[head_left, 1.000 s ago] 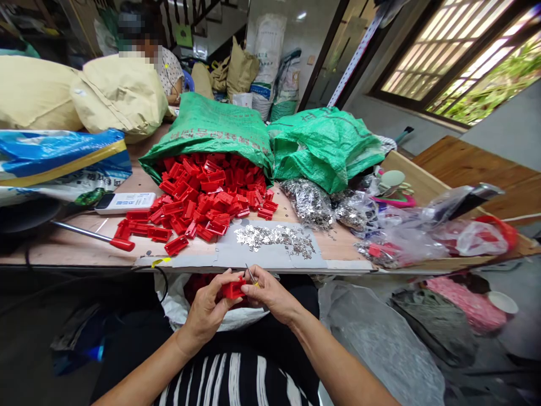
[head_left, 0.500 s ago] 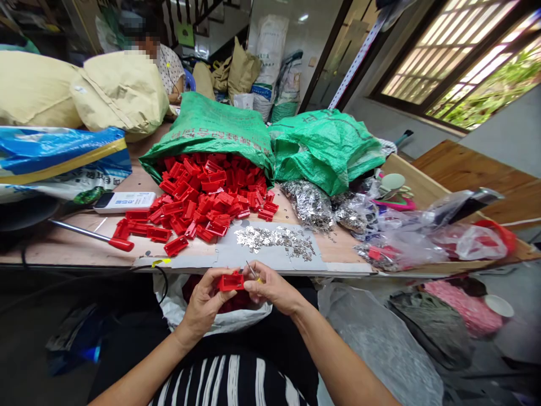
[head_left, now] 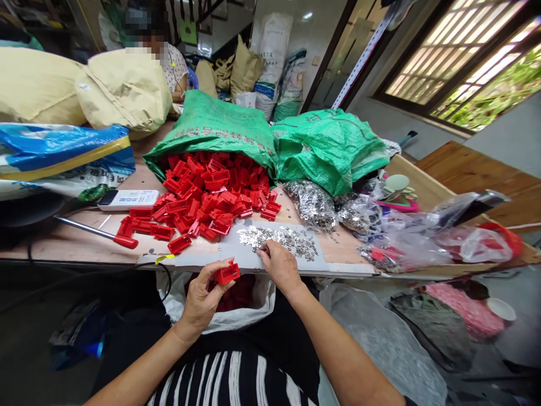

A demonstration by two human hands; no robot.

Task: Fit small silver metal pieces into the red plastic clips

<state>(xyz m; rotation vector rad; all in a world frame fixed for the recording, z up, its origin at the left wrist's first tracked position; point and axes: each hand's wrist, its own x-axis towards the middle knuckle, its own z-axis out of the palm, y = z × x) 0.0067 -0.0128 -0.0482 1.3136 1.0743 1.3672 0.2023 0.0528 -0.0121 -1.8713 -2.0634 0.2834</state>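
Note:
Between the thumb and fingers of my left hand (head_left: 198,299) is a small red plastic housing (head_left: 228,273), a hollow box-like piece held above the table's front edge. My right hand (head_left: 281,268) reaches over the near side of a spread of small shiny metal plates (head_left: 298,242). Its fingertips are pinched together at the plates; whatever lies between them is hidden. The plates rest on a grey sheet (head_left: 230,254). Behind it, many similar red housings (head_left: 203,197) spill from a green woven sack (head_left: 224,124). Below my hands, an open white sack (head_left: 264,310) holds more red pieces.
A red-handled metal rod (head_left: 124,241) and a white box-shaped device (head_left: 129,199) lie on the left. Bagged metal pieces (head_left: 313,206), another green sack (head_left: 329,146) and a cluttered wooden tray (head_left: 414,177) stand right. A person (head_left: 177,70) sits beyond beige sacks (head_left: 127,90).
My right hand has left the red housing and moved forward and right to the metal plates. The thin pointed tool seen in it before no longer shows. My left hand keeps the housing, now turned.

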